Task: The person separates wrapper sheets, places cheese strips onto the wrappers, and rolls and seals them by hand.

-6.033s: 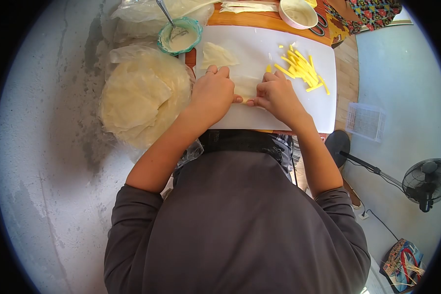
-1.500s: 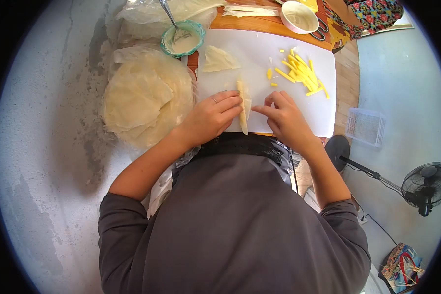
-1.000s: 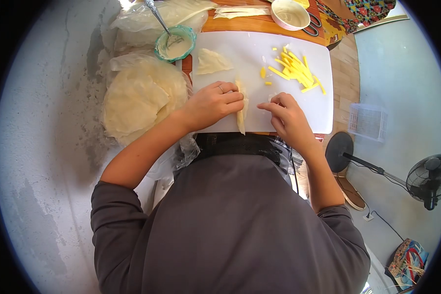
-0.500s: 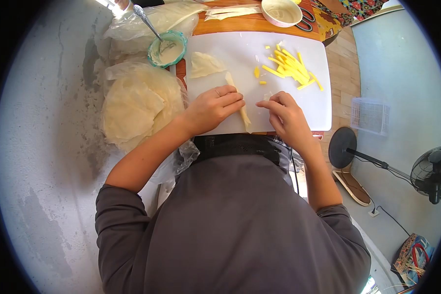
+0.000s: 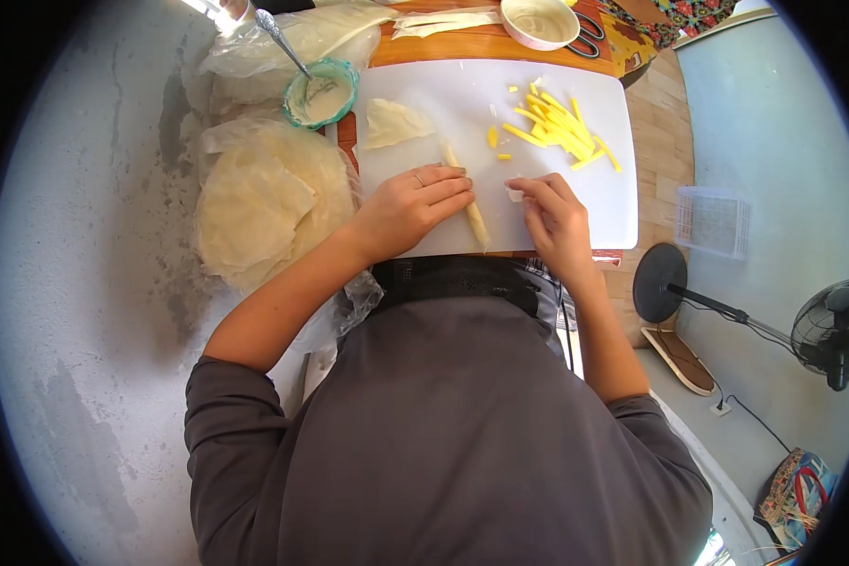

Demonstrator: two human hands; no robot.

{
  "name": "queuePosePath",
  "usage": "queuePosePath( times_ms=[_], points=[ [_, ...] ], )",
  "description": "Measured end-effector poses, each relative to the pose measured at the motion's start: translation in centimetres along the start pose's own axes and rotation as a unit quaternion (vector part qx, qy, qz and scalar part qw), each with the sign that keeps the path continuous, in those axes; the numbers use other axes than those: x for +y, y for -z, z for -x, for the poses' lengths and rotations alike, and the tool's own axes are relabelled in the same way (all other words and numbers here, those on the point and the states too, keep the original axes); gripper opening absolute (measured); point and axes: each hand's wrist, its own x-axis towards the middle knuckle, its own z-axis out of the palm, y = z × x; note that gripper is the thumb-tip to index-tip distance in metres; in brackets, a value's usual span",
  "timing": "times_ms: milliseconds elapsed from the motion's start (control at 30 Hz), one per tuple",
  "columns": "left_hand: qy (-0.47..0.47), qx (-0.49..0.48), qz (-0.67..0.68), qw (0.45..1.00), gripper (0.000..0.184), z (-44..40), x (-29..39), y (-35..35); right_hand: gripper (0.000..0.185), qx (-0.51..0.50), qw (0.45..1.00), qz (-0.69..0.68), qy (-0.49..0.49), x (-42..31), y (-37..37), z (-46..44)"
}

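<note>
A thin pale roll of wrapper sheet (image 5: 479,227) lies slanting on the white cutting board (image 5: 608,212). My left hand (image 5: 413,208) covers its middle, fingers together and pressing down on it; both ends of the roll stick out. To the right, my right hand (image 5: 558,215) has its thumb and bent fingers drawn together at a small whitish scrap (image 5: 514,192) on the board. Beyond the left hand lies a flat wrapper piece (image 5: 394,124). Yellow strips (image 5: 561,124) are heaped at the board's far right, with a few small bits beside them.
A teal bowl (image 5: 347,99) of whitish paste with a spoon (image 5: 281,40) stands left of the board. Nearer sits a stack of round wrappers (image 5: 255,208) on plastic. Behind the board are cut wrapper strips (image 5: 443,23), a white bowl (image 5: 541,24) and scissors (image 5: 590,36).
The roll has become more even, and its near end now looks smooth and closed. My right fingers have curled in and shifted slightly right. The left hand stays nearly in place.
</note>
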Motion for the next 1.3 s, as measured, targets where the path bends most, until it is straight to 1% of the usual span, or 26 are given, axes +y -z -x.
queuePosePath(
  times_ms=[100,200,400,500,600,700,800,900,967,1000,1033,1100,1200,1300],
  points=[
    [0.009,0.004,-0.004,1.0,0.03,-0.1,0.2,0.1,0.03,0.045,0.999,0.008,0.018,0.8,-0.7,0.2],
    [0.016,0.0,-0.023,1.0,0.029,-0.6,0.4,0.0,0.028,0.07,0.997,0.005,0.037,1.2,-1.2,0.4],
    [0.03,-0.015,-0.034,0.999,0.025,-1.0,0.8,0.1,0.029,0.076,0.997,0.014,0.027,1.0,-1.1,0.5],
    [0.059,-0.027,-0.038,0.997,0.025,-0.4,1.5,0.4,0.031,0.083,0.996,0.008,0.038,1.2,-1.2,0.5],
    [0.074,-0.063,-0.039,0.995,0.024,0.4,2.2,1.2,0.033,0.078,0.997,0.007,0.03,1.1,-1.2,0.5],
    [0.09,-0.054,-0.032,0.994,0.022,0.9,2.7,1.3,0.033,0.083,0.996,0.003,0.033,1.2,-1.2,0.5],
    [0.078,-0.09,-0.063,0.991,0.018,0.7,1.8,1.6,0.032,0.089,0.995,-0.002,0.036,1.5,-1.3,0.6],
    [0.077,-0.05,-0.113,0.989,0.016,-1.2,-0.3,2.6,0.028,0.097,0.995,-0.023,0.023,1.1,-1.2,0.5],
    [0.118,-0.021,-0.183,0.976,0.012,-3.9,-2.8,3.5,0.029,0.098,0.995,-0.025,0.02,1.0,-1.0,0.5],
    [0.134,0.009,-0.194,0.972,0.011,-5.5,-4.5,4.0,0.029,0.098,0.995,-0.026,0.02,1.0,-1.1,0.5],
    [0.15,0.039,-0.206,0.966,0.011,-7.2,-6.5,4.2,0.029,0.102,0.994,-0.025,0.024,1.0,-1.1,0.5],
    [0.193,0.056,-0.244,0.949,0.014,-10.4,-10.4,3.9,0.03,0.111,0.993,-0.019,0.033,1.1,-1.2,0.5],
    [0.199,0.005,-0.276,0.94,0.018,-14.1,-15.7,2.6,0.028,0.111,0.994,-0.023,0.014,0.8,-1.2,0.5],
    [0.227,-0.09,-0.253,0.936,0.026,-16.1,-18.2,1.8,0.026,0.105,0.994,-0.02,0.011,1.0,-1.0,0.6]
  ],
)
